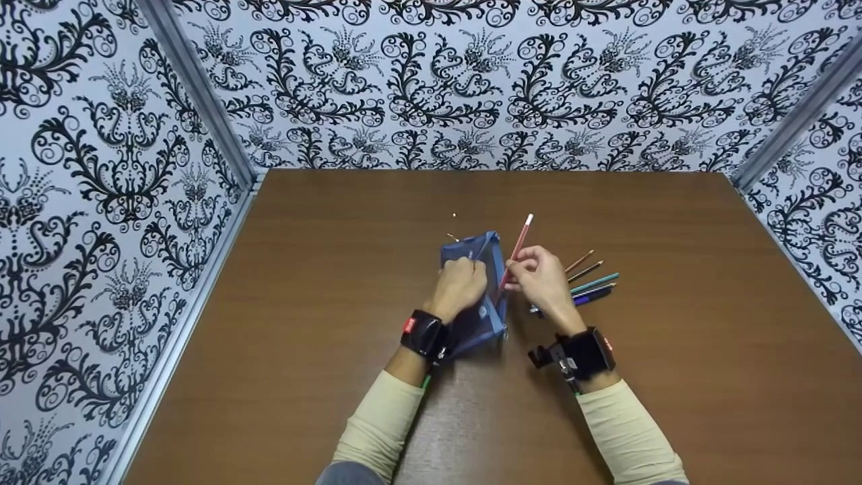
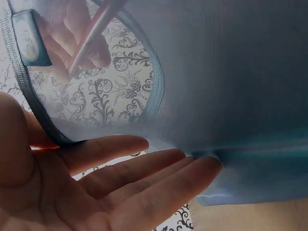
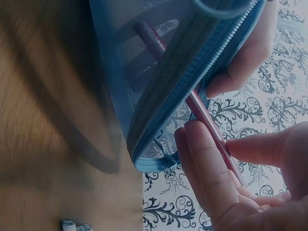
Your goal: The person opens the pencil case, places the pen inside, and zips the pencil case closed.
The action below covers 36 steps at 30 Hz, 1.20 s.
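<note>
The pouch (image 1: 475,330) is translucent blue, its zip (image 3: 220,52) blue with paler teeth. The pencil (image 1: 522,239) is red with a white end. To its right lie a teal pen (image 1: 596,282) and a dark blue pen (image 1: 593,296). The worktop (image 1: 310,269) is brown; the far wall (image 1: 471,81) is white with black floral scrollwork, as is the left wall (image 1: 121,135). Near, the sleeves (image 1: 380,414) are pale yellow, the wristbands (image 1: 425,333) black with red tags.

From my head I look forward and down on the pouch (image 1: 481,320), well back from it, with table (image 1: 289,377) around it and wall (image 1: 471,87) beyond. My left wrist view faces the pouch's sheer side close up, over my left hand (image 1: 460,286); my right wrist view looks, also near, at its zip (image 3: 217,55). Both share the red pencil (image 1: 518,246) at the pouch.
</note>
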Each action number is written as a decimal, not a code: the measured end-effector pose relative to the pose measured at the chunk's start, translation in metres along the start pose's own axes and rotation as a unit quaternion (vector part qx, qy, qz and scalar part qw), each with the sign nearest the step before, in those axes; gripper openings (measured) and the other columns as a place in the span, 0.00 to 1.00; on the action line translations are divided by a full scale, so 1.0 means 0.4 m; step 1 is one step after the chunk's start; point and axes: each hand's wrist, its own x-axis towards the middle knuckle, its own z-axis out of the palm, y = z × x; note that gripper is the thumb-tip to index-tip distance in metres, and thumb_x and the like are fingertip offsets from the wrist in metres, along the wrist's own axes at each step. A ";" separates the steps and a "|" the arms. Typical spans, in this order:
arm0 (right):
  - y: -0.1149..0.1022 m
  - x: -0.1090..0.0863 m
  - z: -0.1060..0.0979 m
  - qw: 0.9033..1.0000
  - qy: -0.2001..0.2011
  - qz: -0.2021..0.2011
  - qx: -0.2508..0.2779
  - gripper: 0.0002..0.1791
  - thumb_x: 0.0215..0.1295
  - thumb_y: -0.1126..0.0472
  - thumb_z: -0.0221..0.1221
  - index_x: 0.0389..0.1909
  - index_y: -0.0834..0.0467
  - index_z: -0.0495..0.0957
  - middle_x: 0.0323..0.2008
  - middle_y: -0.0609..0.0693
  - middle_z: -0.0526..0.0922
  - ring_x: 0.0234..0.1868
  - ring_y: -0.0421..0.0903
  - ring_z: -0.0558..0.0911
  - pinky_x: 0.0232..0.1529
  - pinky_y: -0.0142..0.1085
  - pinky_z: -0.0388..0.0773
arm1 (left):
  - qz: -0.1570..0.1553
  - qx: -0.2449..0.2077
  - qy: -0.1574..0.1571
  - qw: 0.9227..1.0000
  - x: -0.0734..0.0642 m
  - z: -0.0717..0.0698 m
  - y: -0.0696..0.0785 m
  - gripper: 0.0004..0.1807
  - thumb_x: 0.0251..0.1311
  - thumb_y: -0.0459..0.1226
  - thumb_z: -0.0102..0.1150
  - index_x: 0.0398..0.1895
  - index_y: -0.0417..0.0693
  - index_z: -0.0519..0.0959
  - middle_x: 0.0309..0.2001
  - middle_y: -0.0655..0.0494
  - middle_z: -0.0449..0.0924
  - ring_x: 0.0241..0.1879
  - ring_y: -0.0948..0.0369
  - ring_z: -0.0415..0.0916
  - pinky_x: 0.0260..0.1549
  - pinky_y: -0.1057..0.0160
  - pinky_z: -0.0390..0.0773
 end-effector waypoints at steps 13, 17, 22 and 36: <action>0.002 0.001 0.007 1.000 -0.012 0.003 -0.010 0.10 0.67 0.70 0.57 0.45 0.72 0.70 0.34 0.64 0.84 0.25 0.41 0.84 0.31 0.34 0.83 | -0.003 0.001 0.000 1.000 0.003 -0.001 -0.001 0.23 0.70 0.41 0.40 0.18 0.43 0.77 0.38 0.39 0.85 0.37 0.44 0.84 0.35 0.49 0.80; 0.001 0.000 0.010 1.000 -0.017 0.008 -0.010 0.11 0.67 0.69 0.57 0.45 0.72 0.70 0.32 0.63 0.83 0.25 0.41 0.84 0.31 0.33 0.83 | -0.005 0.000 -0.003 1.000 0.004 -0.001 -0.001 0.23 0.70 0.41 0.40 0.19 0.43 0.78 0.39 0.38 0.85 0.37 0.44 0.84 0.35 0.49 0.80; 0.004 -0.003 0.015 1.000 -0.023 0.014 -0.005 0.12 0.68 0.70 0.57 0.47 0.73 0.70 0.29 0.56 0.82 0.25 0.40 0.83 0.31 0.33 0.83 | -0.009 0.005 -0.009 1.000 0.005 -0.003 0.000 0.23 0.70 0.41 0.40 0.21 0.42 0.79 0.40 0.38 0.85 0.40 0.43 0.84 0.37 0.48 0.80; 0.017 0.000 0.023 0.999 -0.033 0.010 -0.006 0.13 0.67 0.71 0.55 0.49 0.75 0.71 0.31 0.58 0.82 0.26 0.41 0.83 0.33 0.34 0.83 | -0.014 0.005 -0.009 1.000 0.003 -0.003 0.003 0.23 0.70 0.42 0.40 0.23 0.42 0.79 0.40 0.38 0.85 0.38 0.44 0.83 0.36 0.48 0.79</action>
